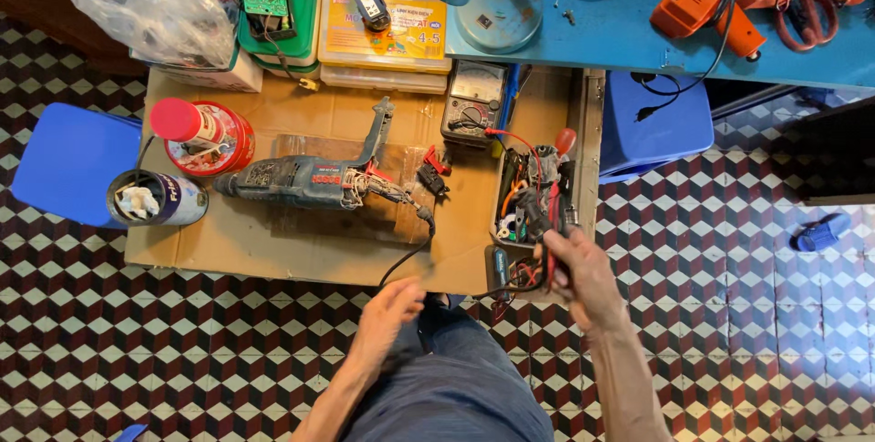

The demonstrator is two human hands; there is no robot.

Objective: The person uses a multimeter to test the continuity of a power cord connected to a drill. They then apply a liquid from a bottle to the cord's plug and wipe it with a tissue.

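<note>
Sideways, rotary hammer drill (296,179), nose leftward.

A sheet of brown cardboard (273,246) lies on the checkered tile floor (729,314). On it rest a disassembled blue rotary hammer drill (292,179) in the middle, a red-capped tin (202,135) and a dark can (157,200) at the left, an analog multimeter (474,103) toward the far side, and a tray of tools (533,191) at the right edge. Stacked plastic boxes (383,39) sit along the far edge.

Cube-patterned tile floor (182,351) (red, black, white), blue table (620,41), blue stool (64,164).
</note>
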